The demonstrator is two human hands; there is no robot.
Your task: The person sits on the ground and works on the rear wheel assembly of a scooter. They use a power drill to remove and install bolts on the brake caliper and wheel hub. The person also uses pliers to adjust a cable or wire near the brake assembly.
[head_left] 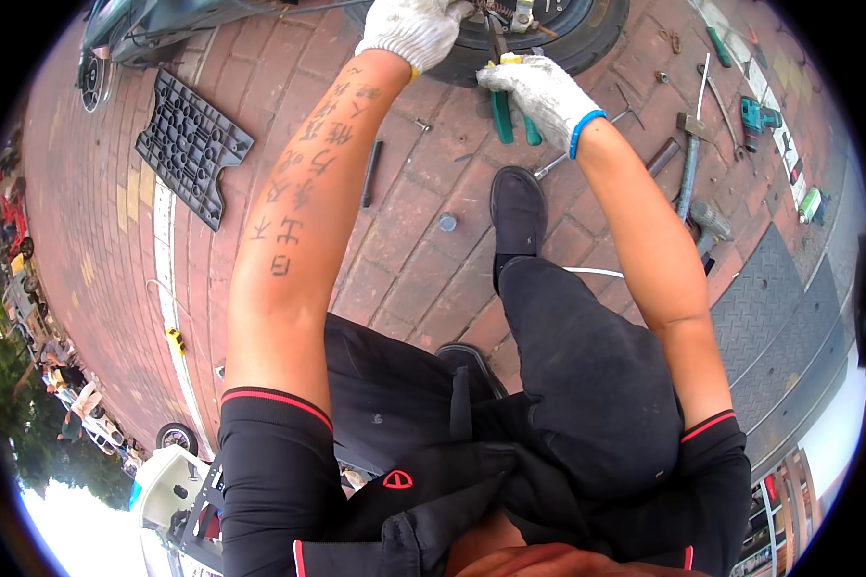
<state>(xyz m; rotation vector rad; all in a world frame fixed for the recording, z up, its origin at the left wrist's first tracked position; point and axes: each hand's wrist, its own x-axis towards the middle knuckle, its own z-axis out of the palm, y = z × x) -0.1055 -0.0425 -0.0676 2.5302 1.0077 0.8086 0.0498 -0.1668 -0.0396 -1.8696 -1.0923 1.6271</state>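
My left hand point(410, 33), in a white knitted glove, is at the top edge beside the hub of a wheel point(598, 40). Its fingers are bent together, partly cut off by the frame, so what they grip cannot be made out. In a white glove with a blue cuff, my right hand point(547, 94) is closed round green-handled pliers point(500, 117). The handles hang below the hand, while the jaws point up to the hub. A small spring point(496, 9) and metal parts show there, close to the jaws.
A black ribbed plastic panel point(194, 144) lies on the brick paving at the left. To the right lie a hammer point(691, 159), a green power tool point(758, 119), a grey power tool point(712, 220) and a green-handled screwdriver point(718, 46). My shoe point(518, 210) is below the wheel.
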